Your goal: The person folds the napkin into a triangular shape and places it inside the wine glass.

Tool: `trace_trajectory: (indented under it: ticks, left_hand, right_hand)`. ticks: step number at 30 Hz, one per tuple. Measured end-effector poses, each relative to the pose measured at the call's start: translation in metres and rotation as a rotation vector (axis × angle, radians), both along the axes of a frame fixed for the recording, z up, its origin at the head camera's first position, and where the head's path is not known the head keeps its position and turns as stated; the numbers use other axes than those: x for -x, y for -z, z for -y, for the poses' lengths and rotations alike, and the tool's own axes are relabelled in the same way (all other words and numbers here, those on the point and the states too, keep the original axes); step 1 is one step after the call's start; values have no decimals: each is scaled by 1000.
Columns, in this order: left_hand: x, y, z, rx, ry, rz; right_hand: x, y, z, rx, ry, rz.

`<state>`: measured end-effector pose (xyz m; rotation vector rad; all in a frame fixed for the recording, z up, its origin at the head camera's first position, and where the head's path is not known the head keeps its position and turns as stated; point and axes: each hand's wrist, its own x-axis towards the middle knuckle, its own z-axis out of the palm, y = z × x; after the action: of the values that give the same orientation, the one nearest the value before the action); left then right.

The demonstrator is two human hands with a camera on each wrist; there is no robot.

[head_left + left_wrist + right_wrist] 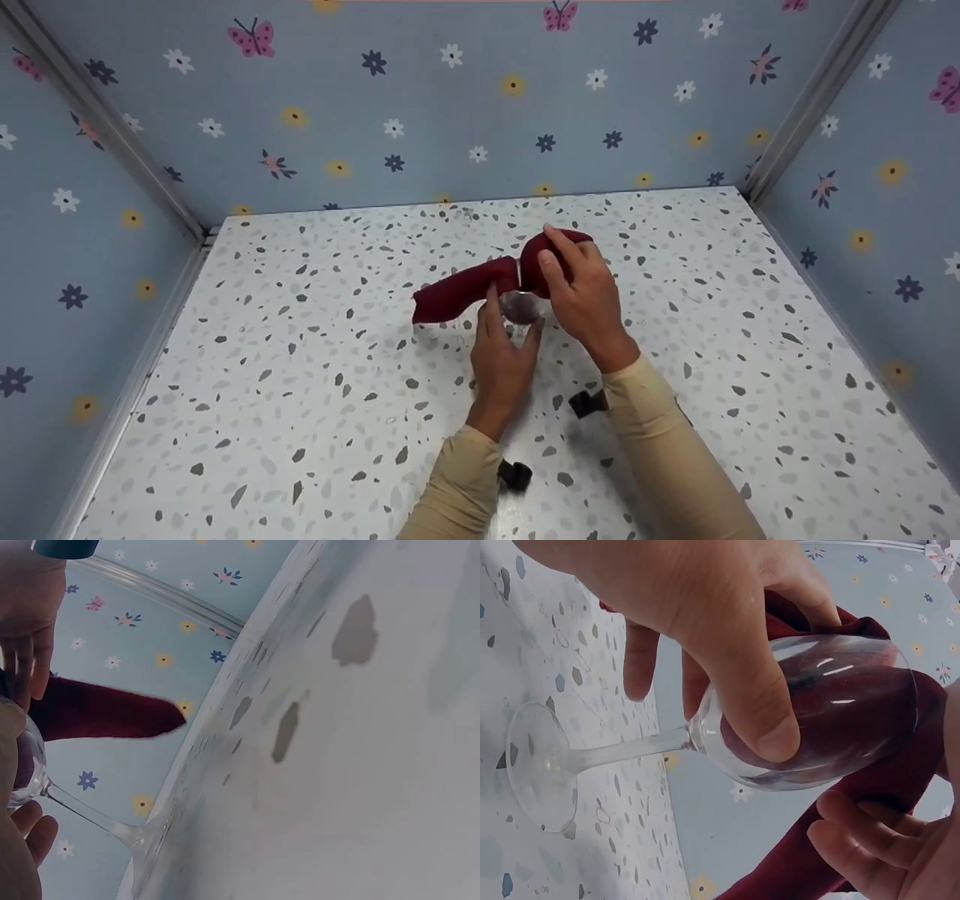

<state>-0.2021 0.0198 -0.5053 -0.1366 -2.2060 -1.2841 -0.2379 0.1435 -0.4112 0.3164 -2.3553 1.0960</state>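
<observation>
A clear stemmed wine glass stands with its foot at the tabletop; its bowl shows large in the right wrist view. My left hand holds the bowl, thumb on one side and fingers on the other. Draped over the rim is a dark red cloth, its long end hanging out to the left. Red fabric shows through the glass. My right hand grips the bunched part of the cloth at the right of the rim, fingers curled over it.
The white speckled tabletop spreads around the glass. Blue panels with flowers and butterflies enclose the back and both sides. Black wrist mounts stick out from the beige sleeves.
</observation>
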Motion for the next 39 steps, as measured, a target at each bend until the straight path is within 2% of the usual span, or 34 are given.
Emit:
trace_trajectory:
  ticks: [9, 18, 29, 33, 35, 37, 39]
  left_hand:
    - [1, 0, -3, 15, -19, 2]
    - [1, 2, -4, 5, -32, 24]
    - [2, 3, -4, 23, -59, -1]
    - [2, 2, -4, 27, -63, -6]
    - [2, 1, -3, 28, -65, -8]
    - [3, 1, -3, 29, -67, -15]
    - [3, 2, -2, 31, -69, -22]
  right_hand:
    - [2, -2, -1, 121, 8, -153]
    - [-3, 7, -3, 237, 60, -277]
    - [-14, 18, -5, 277, 89, -308]
    - [-25, 8, 1, 283, 101, -332]
    - [-26, 8, 2, 289, 102, -337]
    - [-26, 11, 1, 291, 98, -334]
    - [-20, 21, -3, 291, 96, -327]
